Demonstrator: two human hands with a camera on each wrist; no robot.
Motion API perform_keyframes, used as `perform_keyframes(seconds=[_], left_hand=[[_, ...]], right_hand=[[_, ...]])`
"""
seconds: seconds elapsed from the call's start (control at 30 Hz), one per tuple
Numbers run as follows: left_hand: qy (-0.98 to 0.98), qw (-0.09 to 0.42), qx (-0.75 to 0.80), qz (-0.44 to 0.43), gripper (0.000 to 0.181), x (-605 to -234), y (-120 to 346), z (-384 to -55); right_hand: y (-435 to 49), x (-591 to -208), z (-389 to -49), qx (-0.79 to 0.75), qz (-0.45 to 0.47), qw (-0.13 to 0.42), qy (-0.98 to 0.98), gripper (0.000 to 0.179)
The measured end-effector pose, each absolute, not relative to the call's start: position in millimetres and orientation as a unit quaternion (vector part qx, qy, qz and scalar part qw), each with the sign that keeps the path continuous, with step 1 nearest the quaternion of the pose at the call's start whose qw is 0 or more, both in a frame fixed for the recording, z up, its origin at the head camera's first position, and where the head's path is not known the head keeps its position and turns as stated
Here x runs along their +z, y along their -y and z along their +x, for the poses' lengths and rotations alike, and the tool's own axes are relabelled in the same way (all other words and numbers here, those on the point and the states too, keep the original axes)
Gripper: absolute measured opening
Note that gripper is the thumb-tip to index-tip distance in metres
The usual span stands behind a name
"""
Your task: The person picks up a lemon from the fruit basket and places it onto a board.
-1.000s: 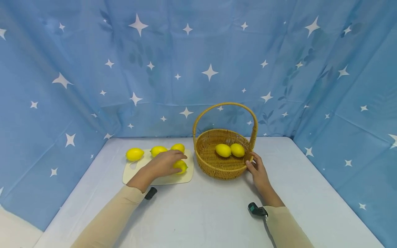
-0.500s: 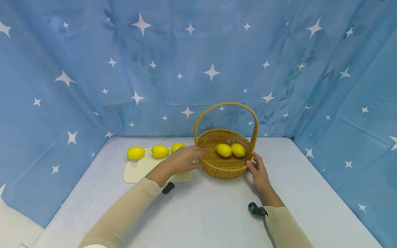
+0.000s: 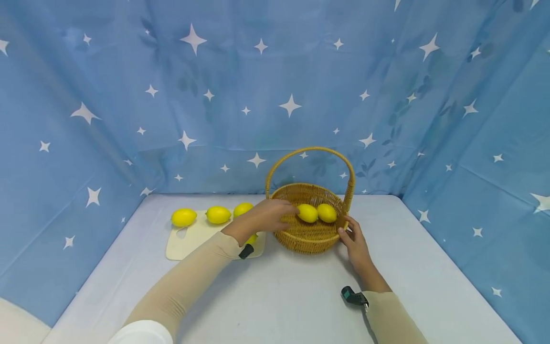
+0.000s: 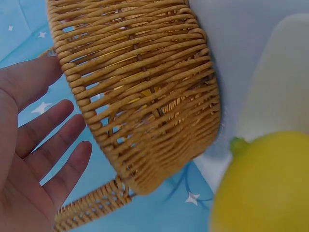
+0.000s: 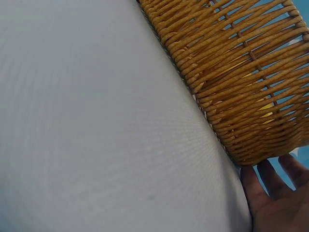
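My left hand (image 3: 270, 215) reaches over the left rim of a wicker basket (image 3: 309, 246) with a tall hoop handle. In the left wrist view its fingers (image 4: 72, 164) are spread beside the woven wall and hold nothing. My right hand (image 3: 358, 246) grips the basket's right side, thumb at the rim; in the right wrist view, fingertips touch the weave. Two lemons lie in the basket, the left lemon (image 3: 307, 213) close to my left fingertips, the other lemon (image 3: 327, 213) beside it. A third lemon (image 3: 251, 240) on the board is partly hidden under my left wrist.
A cream cutting board (image 3: 189, 243) lies left of the basket, bearing lemons, including a rear lemon (image 3: 218, 215) and another lemon (image 3: 243, 209). One more lemon (image 3: 184, 217) sits at its left corner. A starry blue curtain (image 3: 275, 95) stands behind the white table (image 3: 283, 296).
My left hand has moved right, from the front lemon on the board to over the basket's left rim; that lemon stays on the board. My right hand has stayed at the basket.
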State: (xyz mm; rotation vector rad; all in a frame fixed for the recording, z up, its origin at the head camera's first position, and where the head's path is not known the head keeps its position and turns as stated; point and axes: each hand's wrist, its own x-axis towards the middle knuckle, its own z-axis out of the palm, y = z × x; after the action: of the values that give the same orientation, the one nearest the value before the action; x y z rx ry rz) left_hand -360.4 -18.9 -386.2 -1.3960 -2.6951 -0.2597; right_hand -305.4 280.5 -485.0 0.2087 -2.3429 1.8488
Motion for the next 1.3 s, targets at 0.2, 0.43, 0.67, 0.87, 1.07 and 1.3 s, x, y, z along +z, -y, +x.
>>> perform_keyframes(seconds=[0.2, 0.43, 0.67, 0.87, 1.07, 1.3], left_hand=[[0.882, 0.038, -0.092, -0.461, 0.045, -384.8, 0.0, -370.1], [0.891, 0.037, -0.095, -0.443, 0.046, -388.3, -21.5, -376.0], [0.895, 0.036, -0.092, -0.435, 0.045, -389.9, -39.1, -378.5], [0.897, 0.045, -0.086, -0.432, 0.044, -393.8, -47.9, -382.1], [0.904, 0.051, -0.091, -0.415, 0.044, -404.8, -50.5, -386.0], [0.907, 0.042, -0.089, -0.409, 0.046, -417.0, -52.4, -390.9]], right_hand=[[-280.6, -484.5, -302.4, 0.612, 0.073, 0.081, 0.784, 0.060], [-275.1, -469.2, -293.1, 0.616, 0.072, 0.068, 0.781, 0.063], [-273.1, -468.5, -292.7, 0.614, 0.060, 0.067, 0.784, 0.062], [-273.0, -467.9, -293.3, 0.612, 0.062, 0.069, 0.785, 0.058], [-277.4, -476.7, -300.6, 0.621, 0.063, 0.067, 0.779, 0.058], [-283.1, -495.9, -312.4, 0.612, 0.060, 0.081, 0.784, 0.058]])
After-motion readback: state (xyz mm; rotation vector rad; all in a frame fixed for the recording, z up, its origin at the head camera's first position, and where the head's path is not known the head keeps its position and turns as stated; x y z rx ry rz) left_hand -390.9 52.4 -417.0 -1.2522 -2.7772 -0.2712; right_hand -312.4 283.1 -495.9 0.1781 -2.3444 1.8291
